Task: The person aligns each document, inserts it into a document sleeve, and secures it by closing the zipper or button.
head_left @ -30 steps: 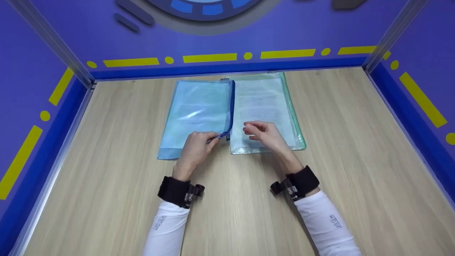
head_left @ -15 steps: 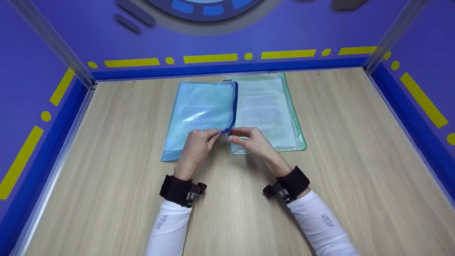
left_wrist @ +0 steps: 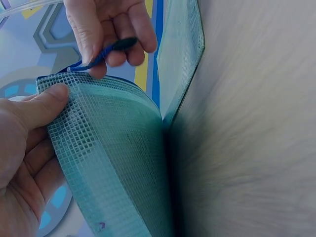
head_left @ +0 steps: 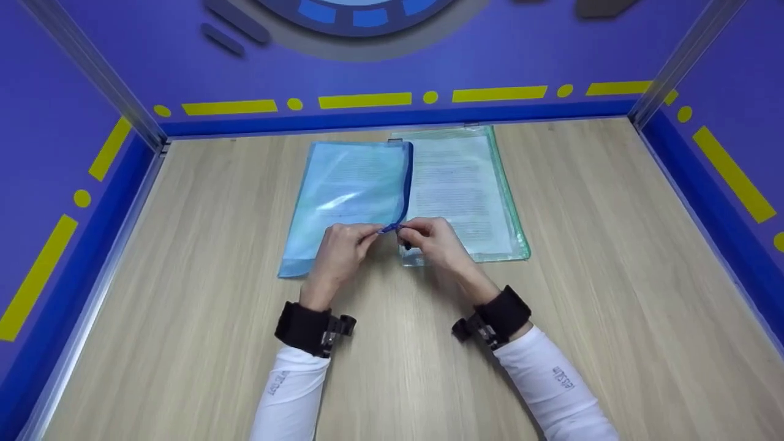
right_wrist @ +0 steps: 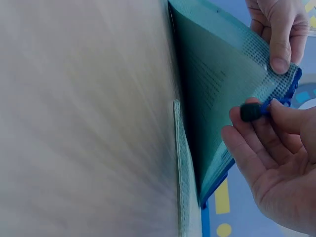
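Observation:
A blue mesh zip pouch (head_left: 352,177) with printed paper inside lies at the left in the head view, its dark blue zipper (head_left: 408,177) along the right edge. My left hand (head_left: 337,254) pinches the pouch's near right corner, which is lifted off the table. My right hand (head_left: 442,246) pinches the zipper pull between thumb and finger. In the right wrist view the pull's dark end (right_wrist: 251,112) sticks out past the thumb, on a blue cord. The zipper slider is too small to make out.
A green-edged zip pouch (head_left: 456,190) holding printed paper lies flat to the right, partly under the blue pouch's zipper edge. The wooden table (head_left: 392,355) meets a purple wall (head_left: 520,55) at the back, and walls stand on both sides.
My right hand has come in leftward from over the green-edged pouch and taken hold of the zipper pull. The blue pouch has shifted slightly right, its corner still in my left hand.

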Demonstrator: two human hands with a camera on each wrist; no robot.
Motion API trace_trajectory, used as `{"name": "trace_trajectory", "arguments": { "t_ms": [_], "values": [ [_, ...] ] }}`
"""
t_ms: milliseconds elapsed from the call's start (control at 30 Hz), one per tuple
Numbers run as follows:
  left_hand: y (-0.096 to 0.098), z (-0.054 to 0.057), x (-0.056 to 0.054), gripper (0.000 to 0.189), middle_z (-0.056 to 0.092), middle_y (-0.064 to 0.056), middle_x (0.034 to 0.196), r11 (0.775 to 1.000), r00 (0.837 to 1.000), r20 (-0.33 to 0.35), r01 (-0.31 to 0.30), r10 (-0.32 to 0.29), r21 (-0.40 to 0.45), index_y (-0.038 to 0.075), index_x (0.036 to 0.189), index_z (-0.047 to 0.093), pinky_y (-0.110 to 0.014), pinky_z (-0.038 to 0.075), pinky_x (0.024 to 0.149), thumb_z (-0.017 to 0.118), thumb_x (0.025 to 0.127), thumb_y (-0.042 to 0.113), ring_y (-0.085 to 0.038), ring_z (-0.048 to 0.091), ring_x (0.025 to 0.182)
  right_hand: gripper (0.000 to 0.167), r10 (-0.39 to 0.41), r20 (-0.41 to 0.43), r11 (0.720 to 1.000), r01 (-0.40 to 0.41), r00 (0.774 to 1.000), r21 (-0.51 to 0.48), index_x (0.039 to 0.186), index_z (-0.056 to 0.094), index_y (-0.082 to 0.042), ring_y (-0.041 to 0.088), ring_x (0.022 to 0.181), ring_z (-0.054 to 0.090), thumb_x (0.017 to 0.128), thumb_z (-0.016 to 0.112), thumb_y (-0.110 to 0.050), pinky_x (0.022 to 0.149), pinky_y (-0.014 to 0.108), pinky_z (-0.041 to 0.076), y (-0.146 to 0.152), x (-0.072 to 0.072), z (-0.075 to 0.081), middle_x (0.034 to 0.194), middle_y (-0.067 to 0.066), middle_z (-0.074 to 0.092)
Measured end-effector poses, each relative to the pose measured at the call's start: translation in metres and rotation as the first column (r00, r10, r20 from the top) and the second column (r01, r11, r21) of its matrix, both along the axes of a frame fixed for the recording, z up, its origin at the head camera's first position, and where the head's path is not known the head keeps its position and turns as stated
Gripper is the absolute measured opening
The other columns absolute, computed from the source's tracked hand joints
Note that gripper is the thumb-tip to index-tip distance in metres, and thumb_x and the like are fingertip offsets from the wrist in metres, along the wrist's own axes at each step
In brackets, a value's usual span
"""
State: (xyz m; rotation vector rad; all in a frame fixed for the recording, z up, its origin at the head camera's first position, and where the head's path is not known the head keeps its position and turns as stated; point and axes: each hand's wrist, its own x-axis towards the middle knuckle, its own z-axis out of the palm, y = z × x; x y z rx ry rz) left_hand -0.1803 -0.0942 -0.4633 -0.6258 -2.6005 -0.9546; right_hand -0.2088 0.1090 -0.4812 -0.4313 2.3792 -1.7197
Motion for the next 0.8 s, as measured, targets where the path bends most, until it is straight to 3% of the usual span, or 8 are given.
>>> {"name": "trace_trajectory", "arguments": {
  "t_ms": [133,267,500,633,800],
  "values": [
    [-0.0009,0.0009,0.001,0.019,0.078,-0.009,0.097,1.0,1.0,-0.006,0.007,-0.007,0.016,0.009,0.106,0.078,-0.035,0.061,0.08,0.069,0.089,0.004,-0.024,0.076,0.088,0.02,-0.016,0.013,1.0,0.016,1.0,-0.008,0.108,0.072,0.005,0.006,0.078,0.066,0.098,0.059,-0.008,0.076,0.022,0.058,0.0058,-0.0028,0.0027,0.099,0.025,0.073],
    [0.0001,0.0034,0.0019,0.019,0.078,-0.009,0.097,0.999,1.0,-0.009,0.012,-0.011,0.036,0.009,0.106,0.078,-0.033,0.06,0.081,0.069,0.09,0.005,-0.024,0.076,0.088,0.023,0.014,0.073,0.996,-0.007,0.997,-0.093,0.112,0.067,0.009,0.007,0.077,0.067,0.1,0.056,-0.007,0.077,0.028,0.061,0.0085,-0.0051,0.0045,0.105,0.031,0.068],
    [0.0025,0.0027,0.0005,0.019,0.078,-0.01,0.097,0.999,0.999,-0.042,0.019,-0.017,0.039,0.009,0.106,0.078,-0.034,0.061,0.08,0.069,0.09,0.005,-0.024,0.076,0.087,0.03,0.063,0.175,0.976,-0.024,0.982,-0.218,0.116,0.064,0.011,0.009,0.078,0.068,0.1,0.057,-0.013,0.076,0.028,0.061,0.0102,-0.006,0.0025,0.087,-0.002,0.07],
    [0.0026,0.0028,0.0001,0.018,0.078,-0.01,0.097,1.0,0.998,-0.06,0.014,-0.013,0.025,0.008,0.106,0.078,-0.035,0.061,0.078,0.067,0.091,0.005,-0.024,0.076,0.089,0.037,0.104,0.207,0.975,-0.058,0.973,-0.215,0.122,0.061,0.012,0.007,0.081,0.068,0.098,0.062,-0.015,0.076,0.026,0.06,0.0087,-0.0038,0.0009,0.088,-0.005,0.071],
    [0.0028,0.0024,-0.0001,0.018,0.078,-0.01,0.098,1.0,0.999,-0.053,0.011,-0.01,0.022,0.008,0.106,0.078,-0.035,0.061,0.079,0.067,0.092,0.006,-0.024,0.076,0.09,0.04,0.13,0.216,0.973,-0.082,0.968,-0.217,0.124,0.06,0.013,0.008,0.085,0.071,0.093,0.068,-0.01,0.082,0.032,0.061,0.0037,-0.0026,-0.002,0.096,0.001,0.075]
  ]
}}
